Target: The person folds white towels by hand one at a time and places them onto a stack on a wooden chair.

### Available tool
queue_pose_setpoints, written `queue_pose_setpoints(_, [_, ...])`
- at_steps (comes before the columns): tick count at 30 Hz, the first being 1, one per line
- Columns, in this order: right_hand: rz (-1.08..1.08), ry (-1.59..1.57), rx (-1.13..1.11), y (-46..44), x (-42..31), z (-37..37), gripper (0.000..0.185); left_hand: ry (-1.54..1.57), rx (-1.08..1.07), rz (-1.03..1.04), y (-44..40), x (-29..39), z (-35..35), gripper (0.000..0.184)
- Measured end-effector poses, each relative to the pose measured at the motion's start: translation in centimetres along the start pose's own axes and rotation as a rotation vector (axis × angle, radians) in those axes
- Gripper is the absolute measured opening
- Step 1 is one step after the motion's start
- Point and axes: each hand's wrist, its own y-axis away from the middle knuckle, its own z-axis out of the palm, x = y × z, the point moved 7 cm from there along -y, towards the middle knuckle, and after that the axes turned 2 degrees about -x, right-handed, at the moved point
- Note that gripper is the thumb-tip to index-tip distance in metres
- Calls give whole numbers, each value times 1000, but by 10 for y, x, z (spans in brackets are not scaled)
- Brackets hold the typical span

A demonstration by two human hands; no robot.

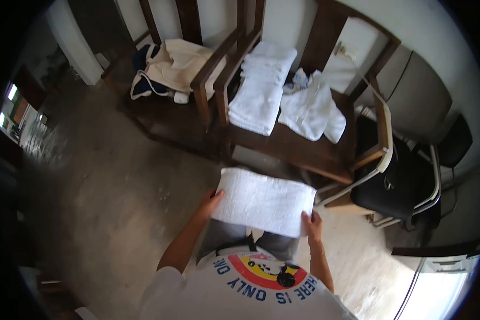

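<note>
A white towel (264,200) is stretched out between my two hands, in front of my waist. My left hand (212,202) is closed on its left edge, and my right hand (312,225) grips the lower right edge. Beyond it, a stack of folded white towels (258,90) lies on the seat of a dark wooden chair (304,160). To the right of that stack, on the same seat, lies a loose, crumpled heap of white towels (313,109).
A second wooden chair (200,98) at the left carries a cream and navy cloth item (181,64). Black chairs with metal frames (378,186) stand at the right. A cable (365,80) runs down the right chair. Concrete floor (117,186) spreads out on the left.
</note>
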Motion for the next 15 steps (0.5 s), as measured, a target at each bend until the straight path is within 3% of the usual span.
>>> queue_pose_setpoints(2, [24,4,-164,-12,5,-5,35,104,13,28,-10,13,0,57])
queue_pose_setpoints(4, [39,69,-191,-19,8,-4,34,109,-8,59,-2,38,9,66])
queue_pose_setpoints(7, [26,66,-194,-18,-4,1,36,-249,59,107,-5,42,9,74])
queue_pose_setpoints(10, [55,-70,-197,-13,-13,9,43,-334,151,159,-11,26,6,78])
queue_pose_setpoints(13, [124,-331,-281,-10,-10,15,47,-123,34,185,-9,29,14,72])
queue_pose_setpoints(15, [178,-550,-364,-6,-11,19,52,146,-111,45,-5,33,22,66])
